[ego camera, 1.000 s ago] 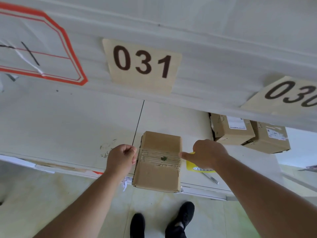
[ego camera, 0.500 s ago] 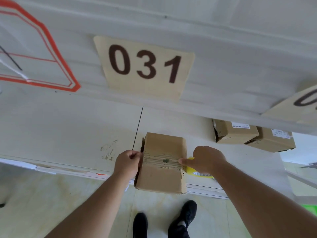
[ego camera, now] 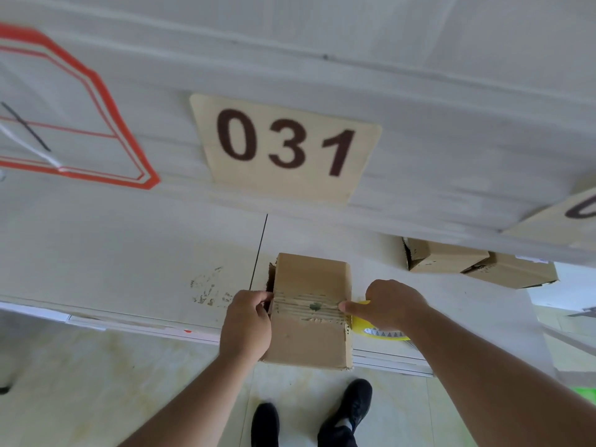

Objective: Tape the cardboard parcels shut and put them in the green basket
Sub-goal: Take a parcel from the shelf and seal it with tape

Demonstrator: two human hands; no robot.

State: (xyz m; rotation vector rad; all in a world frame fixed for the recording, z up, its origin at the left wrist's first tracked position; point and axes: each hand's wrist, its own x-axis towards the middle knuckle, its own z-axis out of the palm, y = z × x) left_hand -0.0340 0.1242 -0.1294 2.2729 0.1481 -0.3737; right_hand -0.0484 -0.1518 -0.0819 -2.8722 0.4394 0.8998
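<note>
Two hands on a scuffed brown rectangular cardboard parcel (ego camera: 309, 317) at the pale desk (ego camera: 129, 253) edge, left hand (ego camera: 246, 324) pinching its side, right hand (ego camera: 392, 306) curled around a yellow tape roll (ego camera: 374, 330).

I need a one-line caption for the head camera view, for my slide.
Both hands, left hand and right hand, stretch tape across a cardboard parcel at the table edge.

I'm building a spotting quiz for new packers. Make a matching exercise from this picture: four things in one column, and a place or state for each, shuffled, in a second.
Things:
1. brown cardboard parcel
2. yellow tape roll
3. beige "031" sign
4. two black shoes

Places or states:
A. on the floor, below the table edge
B. between both hands, at the table's front edge
C. on the panel above the table
D. under the right hand, right of the parcel

Pairs: 1-B, 2-D, 3-C, 4-A
</note>
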